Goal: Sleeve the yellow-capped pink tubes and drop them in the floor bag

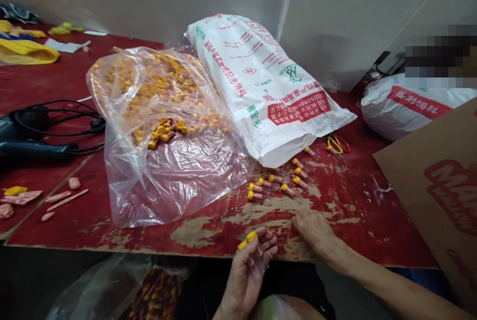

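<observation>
Held above the table's front edge, my left hand has its fingers curled around small clear tubes with yellow caps; the caps stick out past the thumb. My right hand is closed at the table surface to the right, and whatever may be in its fingers is hidden. Beyond both hands, several more yellow-capped tubes with red-and-white bits inside lie loose on the red table. A clear plastic bag full of such tubes lies open to the left.
A white printed sack lies behind the tubes, with another sack at far right. A cardboard box stands near my right arm. At left are a dark corded tool and pinkish pieces. Another tube-filled bag sits below the edge.
</observation>
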The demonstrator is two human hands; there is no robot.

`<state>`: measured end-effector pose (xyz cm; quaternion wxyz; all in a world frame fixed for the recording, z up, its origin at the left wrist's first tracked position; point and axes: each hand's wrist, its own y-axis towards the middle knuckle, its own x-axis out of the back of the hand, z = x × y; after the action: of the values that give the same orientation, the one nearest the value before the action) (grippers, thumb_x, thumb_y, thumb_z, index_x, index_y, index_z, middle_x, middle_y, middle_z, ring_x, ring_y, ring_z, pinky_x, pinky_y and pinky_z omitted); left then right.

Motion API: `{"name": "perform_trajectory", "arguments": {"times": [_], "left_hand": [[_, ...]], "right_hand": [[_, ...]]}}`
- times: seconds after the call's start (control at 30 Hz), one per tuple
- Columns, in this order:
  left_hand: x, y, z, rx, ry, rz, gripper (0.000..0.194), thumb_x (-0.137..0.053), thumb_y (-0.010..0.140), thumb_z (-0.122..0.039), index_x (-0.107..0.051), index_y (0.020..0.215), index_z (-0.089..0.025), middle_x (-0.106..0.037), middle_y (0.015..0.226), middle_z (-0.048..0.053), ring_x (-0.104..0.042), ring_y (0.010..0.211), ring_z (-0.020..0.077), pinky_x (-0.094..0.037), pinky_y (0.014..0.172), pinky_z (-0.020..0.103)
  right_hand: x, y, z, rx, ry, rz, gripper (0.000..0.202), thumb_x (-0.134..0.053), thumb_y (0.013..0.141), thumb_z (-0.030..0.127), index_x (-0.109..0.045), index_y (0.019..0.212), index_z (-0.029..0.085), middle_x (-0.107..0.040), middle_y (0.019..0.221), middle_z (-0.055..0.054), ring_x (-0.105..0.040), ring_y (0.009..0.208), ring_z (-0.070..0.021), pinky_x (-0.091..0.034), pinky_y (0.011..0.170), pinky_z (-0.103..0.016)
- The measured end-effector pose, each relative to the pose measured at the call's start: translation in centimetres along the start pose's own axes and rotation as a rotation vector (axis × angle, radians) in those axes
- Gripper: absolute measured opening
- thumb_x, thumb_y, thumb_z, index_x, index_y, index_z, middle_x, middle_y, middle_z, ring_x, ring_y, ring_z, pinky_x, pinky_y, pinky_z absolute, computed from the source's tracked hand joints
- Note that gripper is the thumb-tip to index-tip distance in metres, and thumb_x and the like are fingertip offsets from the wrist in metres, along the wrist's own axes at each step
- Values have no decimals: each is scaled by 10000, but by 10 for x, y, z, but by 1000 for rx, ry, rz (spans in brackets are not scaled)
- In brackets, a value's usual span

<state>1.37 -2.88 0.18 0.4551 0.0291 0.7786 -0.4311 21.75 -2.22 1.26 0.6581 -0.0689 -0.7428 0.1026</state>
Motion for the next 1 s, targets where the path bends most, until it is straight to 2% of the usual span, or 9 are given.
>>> {"name": "perform_trajectory", "arguments": {"times": [0.13, 0.27, 0.37, 0.47, 0.57, 0.67, 0.77, 0.87, 1.0], "left_hand": [[-1, 3, 2, 27, -121, 58, 217, -562, 787, -154, -713, 939, -124, -676, 1114, 140, -579, 1127, 281, -457, 963, 400], [-3, 1, 4, 32, -165, 98, 268, -536, 826, -209, -673, 1054, -176, -704, 1042, 109, -661, 944, 244, -509, 846, 419], [-4, -2, 4, 11, -125, 61, 305, -527, 843, -225, -631, 1128, -193, -721, 939, 104, -682, 801, 218, -524, 768, 412], [-3, -4, 3, -4, -97, 60, 306, -537, 836, -227, -630, 1124, -182, -719, 901, 114, -683, 800, 244, -521, 748, 431], [2, -5, 3, -7, -108, 66, 228, -559, 819, -224, -679, 1003, -163, -714, 840, 102, -681, 763, 240, -521, 737, 426], [6, -7, 1, 13, -138, 91, 172, -576, 801, -234, -708, 864, -144, -705, 797, 101, -676, 751, 247, -511, 779, 460], [6, -7, -1, 51, -149, 117, 186, -575, 794, -253, -712, 817, -129, -691, 771, 100, -665, 735, 242, -497, 821, 491], [2, -7, -3, 78, -133, 126, 200, -570, 785, -264, -709, 795, -121, -673, 742, 90, -651, 716, 226, -498, 829, 494], [-1, -7, -4, 87, -111, 108, 198, -590, 747, -261, -707, 749, -101, -663, 730, 90, -635, 695, 212, -506, 828, 479]], "right_hand": [[-12, -18, 10, 20, 302, -216, 278, -383, 915, 183, -614, 760, 169, -644, 731, -60, -629, 670, -166, -487, 614, -258], [-10, -32, 50, 128, 731, -406, 269, -315, 966, 253, -575, 1013, 204, -602, 933, -54, -588, 855, -137, -492, 743, -241], [-5, -18, 53, 144, 658, -559, 247, -345, 948, 238, -561, 1061, 193, -556, 1055, -85, -521, 1005, -179, -460, 856, -312], [-8, 14, 27, -77, 343, -661, 220, -429, 902, 224, -575, 1051, 153, -534, 1084, -122, -477, 1020, -239, -403, 888, -411], [-16, 38, 3, -163, 145, -585, 183, -496, 868, 240, -594, 976, 129, -548, 1068, -142, -478, 965, -254, -386, 852, -419], [-16, 36, -8, -63, 224, -492, 202, -433, 902, 238, -583, 971, 121, -581, 1022, -132, -521, 928, -216, -404, 809, -338], [0, 15, -16, 15, 351, -237, 249, -368, 934, 266, -591, 939, 157, -630, 860, -60, -575, 759, -156, -404, 670, -247], [23, 1, -20, -22, 195, 49, 292, -398, 917, 301, -620, 783, 169, -649, 704, -46, -595, 632, -156, -355, 565, -232], [32, 6, -10, -23, -59, 206, 271, -435, 881, 194, -667, 752, 138, -688, 724, -121, -657, 661, -212, -356, 530, -244]]}}
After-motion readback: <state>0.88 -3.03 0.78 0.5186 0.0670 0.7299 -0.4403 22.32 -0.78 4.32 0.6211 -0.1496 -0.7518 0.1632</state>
